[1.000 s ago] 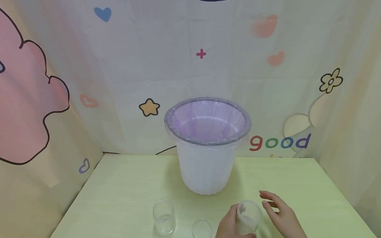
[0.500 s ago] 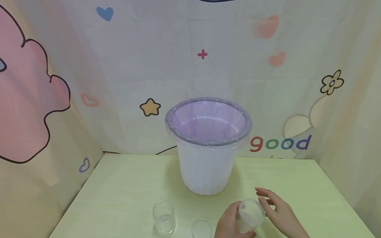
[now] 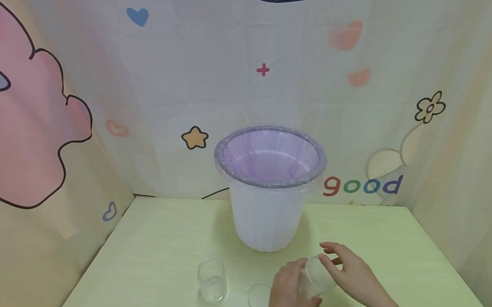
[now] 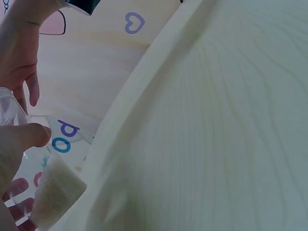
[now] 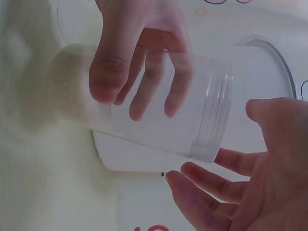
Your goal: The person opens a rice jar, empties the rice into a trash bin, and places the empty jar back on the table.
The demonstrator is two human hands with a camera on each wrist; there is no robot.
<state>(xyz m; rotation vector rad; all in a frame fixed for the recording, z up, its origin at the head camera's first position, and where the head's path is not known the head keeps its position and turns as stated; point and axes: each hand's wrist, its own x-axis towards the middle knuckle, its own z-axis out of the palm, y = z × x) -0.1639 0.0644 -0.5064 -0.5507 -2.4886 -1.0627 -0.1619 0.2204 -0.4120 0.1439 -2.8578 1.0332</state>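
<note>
My left hand [image 3: 288, 288] grips a clear plastic jar [image 3: 321, 276], thumb on one side and fingers around the other. The jar is tilted, its mouth towards my right hand [image 3: 353, 274]. Pale, grainy contents [image 4: 57, 192] fill its bottom part in the left wrist view. In the right wrist view, the right fingers are spread loosely around the jar's threaded rim [image 5: 211, 113], with some fingertips at its edge; whether they touch it I cannot tell. A clear round lid [image 3: 258, 299] lies flat on the table, left of the left hand and partly hidden by it.
A drinking glass [image 3: 212, 281] with some clear liquid stands left of the lid. Behind the hands is a white bucket [image 3: 266, 217] lined with a see-through purple bag. The pale table [image 3: 161, 241] is bounded by printed curtains [image 3: 171, 78].
The jar has tipped further and shifted slightly left with the left hand, which now covers part of the lid. My right hand has moved left, closer over the jar's mouth.
</note>
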